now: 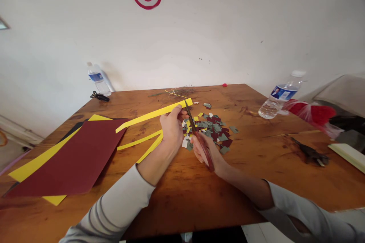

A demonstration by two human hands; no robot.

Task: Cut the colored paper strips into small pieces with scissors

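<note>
My left hand [173,123] pinches a long yellow paper strip [148,115] near its right end. The strip slants down to the left above the table. In my right hand [209,150] is a pair of scissors [203,146] with reddish-brown handles, and its dark blades meet the strip just right of my left fingertips. Below both hands lies a pile of small cut paper pieces [212,129] in grey-green, maroon, yellow and white. Two more yellow strips [139,140] rest beside my left wrist, partly hidden by it.
Maroon sheets [68,159] overlap yellow sheets [45,161] at the left of the wooden table [171,201]. Water bottles stand at back left [98,79] and right [281,97]. A dark tool [310,153] lies at right, near a red bundle in plastic [313,113]. Thin twigs [182,92] lie by the wall.
</note>
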